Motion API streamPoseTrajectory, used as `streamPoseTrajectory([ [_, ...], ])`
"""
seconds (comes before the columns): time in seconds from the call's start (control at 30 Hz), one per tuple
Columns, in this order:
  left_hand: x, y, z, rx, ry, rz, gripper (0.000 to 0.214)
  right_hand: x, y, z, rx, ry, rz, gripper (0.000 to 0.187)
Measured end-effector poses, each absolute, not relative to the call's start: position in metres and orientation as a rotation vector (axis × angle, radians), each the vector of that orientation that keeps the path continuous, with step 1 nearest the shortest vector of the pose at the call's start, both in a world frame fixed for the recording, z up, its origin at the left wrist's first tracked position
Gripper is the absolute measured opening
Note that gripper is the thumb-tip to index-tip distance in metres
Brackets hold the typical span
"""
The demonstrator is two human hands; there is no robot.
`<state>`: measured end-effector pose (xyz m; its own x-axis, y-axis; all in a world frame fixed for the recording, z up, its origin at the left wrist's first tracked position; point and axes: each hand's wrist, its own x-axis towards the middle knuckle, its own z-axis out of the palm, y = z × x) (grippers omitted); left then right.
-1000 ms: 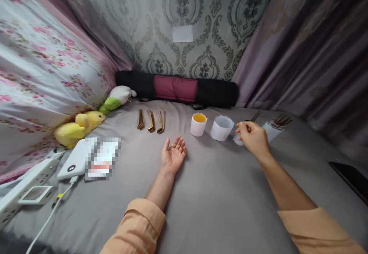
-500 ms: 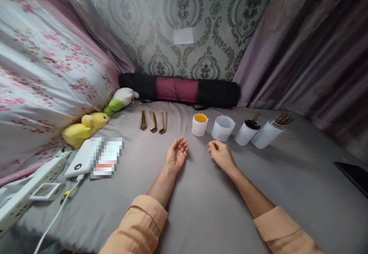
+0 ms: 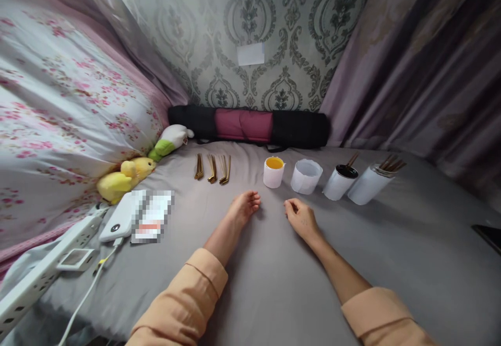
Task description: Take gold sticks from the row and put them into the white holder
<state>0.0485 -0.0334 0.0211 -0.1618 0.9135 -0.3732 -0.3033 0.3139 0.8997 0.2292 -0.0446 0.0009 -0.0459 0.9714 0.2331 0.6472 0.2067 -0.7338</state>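
My left hand (image 3: 246, 206) rests on the grey sheet, palm turned inward, its fingers loosely curled but apart and holding nothing. To its right, my right hand (image 3: 301, 218) lies with fingers curled in toward the thumb, and no object shows in it. Just beyond the hands stand a white-wrapped cup with a yellow inside (image 3: 273, 176) and a wider, whitish cup (image 3: 306, 178). Farther right are a white can with a dark inside (image 3: 337, 187), holding thin sticks, and a taller white can (image 3: 368, 188) with several brown sticks. Three groups of gold-coloured bent rods (image 3: 212, 171) lie beyond my left hand.
A black and maroon rolled bag (image 3: 245, 124) lies along the patterned wall. At left are plush toys (image 3: 131, 176), a white power bank (image 3: 123, 218) with a cable, a blurred-out card (image 3: 152, 218) and a power strip (image 3: 47, 273). A dark flat object (image 3: 487, 237) lies at far right.
My left hand has turned so its palm faces more inward. The right hand has shifted slightly down, fingers still curled. The whole view has moved a little.
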Motion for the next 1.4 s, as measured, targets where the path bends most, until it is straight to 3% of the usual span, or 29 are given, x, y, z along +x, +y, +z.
streamPoseTrajectory([
  [0.33,0.014,-0.016,0.032,1.690,2.038,0.909,0.020,0.230,-0.044,-0.003,-1.521,-1.766,0.574,0.030],
  [0.63,-0.011,-0.004,0.034,2.260,2.256,0.344,0.024,0.231,-0.044,-0.004,-1.521,-1.758,0.587,0.031],
  [0.9,-0.031,0.006,0.042,2.376,2.331,0.174,0.026,0.231,-0.044,-0.005,-1.514,-1.754,0.601,0.030],
  [1.4,-0.058,0.020,0.039,2.230,2.366,0.260,0.028,0.232,-0.044,-0.007,-1.495,-1.753,0.599,0.031],
])
